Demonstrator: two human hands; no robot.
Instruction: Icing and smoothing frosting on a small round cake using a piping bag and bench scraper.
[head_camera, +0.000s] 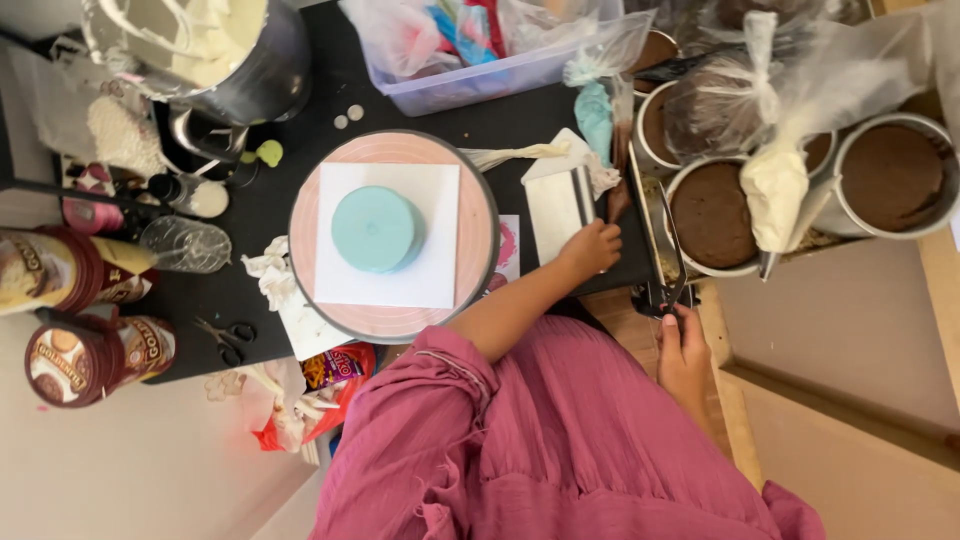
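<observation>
We see our left hand (592, 247) just right of the frame's centre, reaching out from a pink sleeve (440, 385), its fingers curled down onto the lower edge of a flat metal scraper (561, 207) that lies on white paper on the black table (310, 110). Whether the fingers actually pinch the scraper or merely rest on it, we cannot tell. Our right hand (683, 350) sits lower and further right, closed around the black handle of a long wire cake cutter (662, 250), which runs upward along the table's right edge.

Left of the scraper, in the middle of the frame, stands a round turntable (392, 318) bearing a white square board (438, 235), and on that a small round cake (377, 229) coated in pale blue icing. A blue piping bag (596, 118) lies just above the scraper, and a white piping bag (775, 195) lies across the tins at the right. Those round tins (712, 215) hold dark chocolate sponge.

At the upper left sits a steel mixer bowl (255, 70) with white cream. Down the left edge lie brown ice-cream tubs (70, 360) on their sides, with black scissors (228, 340) beside them. A clear plastic box (480, 75) occupies the top centre.
</observation>
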